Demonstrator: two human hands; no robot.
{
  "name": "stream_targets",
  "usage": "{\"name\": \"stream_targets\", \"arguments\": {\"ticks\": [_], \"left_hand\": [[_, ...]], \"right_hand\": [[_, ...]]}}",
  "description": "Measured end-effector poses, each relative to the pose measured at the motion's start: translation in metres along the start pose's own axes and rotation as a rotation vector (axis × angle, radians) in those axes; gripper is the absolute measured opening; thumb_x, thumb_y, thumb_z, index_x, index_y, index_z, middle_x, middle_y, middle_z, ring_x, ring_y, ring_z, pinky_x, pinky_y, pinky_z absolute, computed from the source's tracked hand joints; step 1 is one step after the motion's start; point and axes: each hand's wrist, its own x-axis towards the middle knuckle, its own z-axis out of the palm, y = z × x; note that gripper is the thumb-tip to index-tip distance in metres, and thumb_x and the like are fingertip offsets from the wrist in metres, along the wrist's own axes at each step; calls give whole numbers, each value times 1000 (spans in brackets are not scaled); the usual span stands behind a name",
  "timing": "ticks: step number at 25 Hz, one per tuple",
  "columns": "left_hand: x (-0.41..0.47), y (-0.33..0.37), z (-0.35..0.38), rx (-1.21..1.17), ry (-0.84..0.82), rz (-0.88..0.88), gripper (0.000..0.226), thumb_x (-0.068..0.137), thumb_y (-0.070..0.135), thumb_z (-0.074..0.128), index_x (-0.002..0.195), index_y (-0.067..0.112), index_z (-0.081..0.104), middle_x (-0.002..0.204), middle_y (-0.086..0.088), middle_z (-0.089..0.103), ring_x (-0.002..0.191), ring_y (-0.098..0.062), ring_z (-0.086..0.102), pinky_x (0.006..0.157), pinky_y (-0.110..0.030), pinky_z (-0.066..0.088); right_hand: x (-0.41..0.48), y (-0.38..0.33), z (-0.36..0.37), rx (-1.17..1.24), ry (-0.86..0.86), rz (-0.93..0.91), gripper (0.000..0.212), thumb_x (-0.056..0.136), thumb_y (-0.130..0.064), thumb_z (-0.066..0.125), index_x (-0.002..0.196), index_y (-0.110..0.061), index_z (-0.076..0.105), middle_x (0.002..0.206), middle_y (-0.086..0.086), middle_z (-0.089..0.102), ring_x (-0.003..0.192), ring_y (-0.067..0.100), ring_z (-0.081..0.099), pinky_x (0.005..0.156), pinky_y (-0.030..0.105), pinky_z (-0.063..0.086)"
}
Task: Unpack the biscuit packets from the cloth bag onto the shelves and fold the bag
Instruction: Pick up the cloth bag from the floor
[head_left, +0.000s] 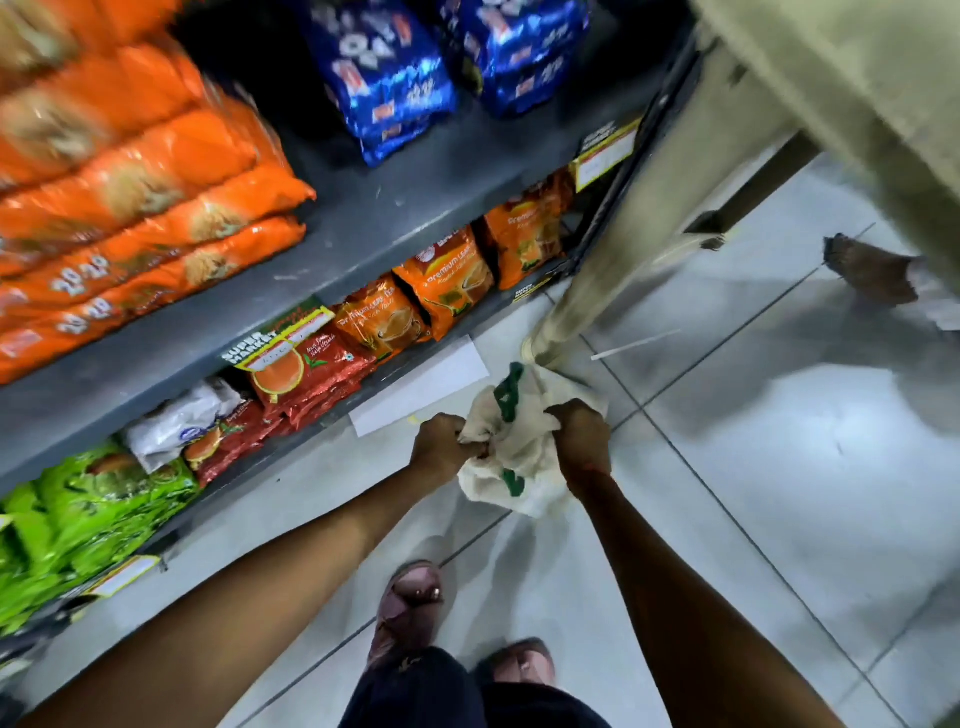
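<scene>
The cream cloth bag (511, 441) with green print is bunched up between both hands, held over the tiled floor in front of the shelves. My left hand (441, 447) grips its left side in a closed fist. My right hand (582, 439) is closed on its right side. Orange biscuit packets (130, 208) lie stacked on the grey upper shelf (374, 223) at the left. Blue packets (384, 78) stand further back on the same shelf.
The lower shelf holds green packets (78, 525), red packets (306, 379) and orange tea packets (447, 280). A white paper (421, 387) lies on the floor by the shelf. Another person's trouser leg (649, 208) and foot (867, 267) stand at the right. My feet (410, 603) are below.
</scene>
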Motion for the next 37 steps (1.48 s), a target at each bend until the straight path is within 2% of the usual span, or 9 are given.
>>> {"name": "stream_targets", "arguments": {"ticks": [5,8,10,16,18,21,24,27,37], "left_hand": [[-75,98,-54,104,-11,142,25,76,22,76,68,8,57,70,-14,49,68,-20,48,60,-30,28],[-132,156,-98,231,-7,209,32,75,13,73,53,12,50,64,-11,51,69,-33,54,56,-30,26],[-180,195,-137,292,4,244,40,74,13,73,51,15,41,61,-7,43,66,-25,45,56,-28,21],[-319,291,-256,219,8,438,14,72,7,74,67,0,63,61,-9,51,64,-25,54,56,-35,42],[-363,329,-282,193,-2,607,16,67,12,73,59,10,59,55,-3,46,56,-14,46,51,-30,28],[-405,391,-313,96,-14,811,17,59,23,66,48,26,53,50,9,50,48,5,45,52,-22,31],[-423,448,-336,16,-21,961,18,61,27,69,53,17,56,53,7,51,54,-2,45,55,-24,33],[-433,498,-343,-8,25,1113,28,64,26,68,57,4,52,57,-3,39,58,-11,35,55,-28,25],[-416,629,-314,-105,211,1306,29,72,16,69,67,-9,54,64,-17,49,64,-16,43,59,-31,32]], "right_hand": [[-47,-24,-99,84,61,23,22,85,-15,61,100,-6,75,106,14,73,99,29,67,81,25,44],[-81,-65,-157,167,56,47,21,81,-8,61,96,-4,74,105,15,73,99,28,66,75,22,40],[-105,-97,-207,135,30,12,21,75,-2,61,91,-4,74,100,17,72,97,31,66,73,26,41],[-178,-198,-376,39,-8,-27,28,79,-9,67,105,-2,71,110,22,70,106,37,63,83,37,49],[-198,-225,-443,5,-59,-116,25,76,-9,67,99,-2,73,97,22,71,95,33,66,71,30,49],[-225,-254,-535,10,-66,-165,20,71,1,62,88,3,73,71,16,56,68,22,54,45,14,42],[-245,-277,-608,29,60,-170,18,73,5,60,85,1,73,69,11,56,60,17,57,49,22,53],[-252,-286,-657,52,187,-172,19,73,7,59,84,0,73,60,8,54,40,3,48,35,10,43],[-205,-228,-746,357,611,-179,20,69,8,57,72,-6,71,69,15,60,65,18,52,61,36,53]]}}
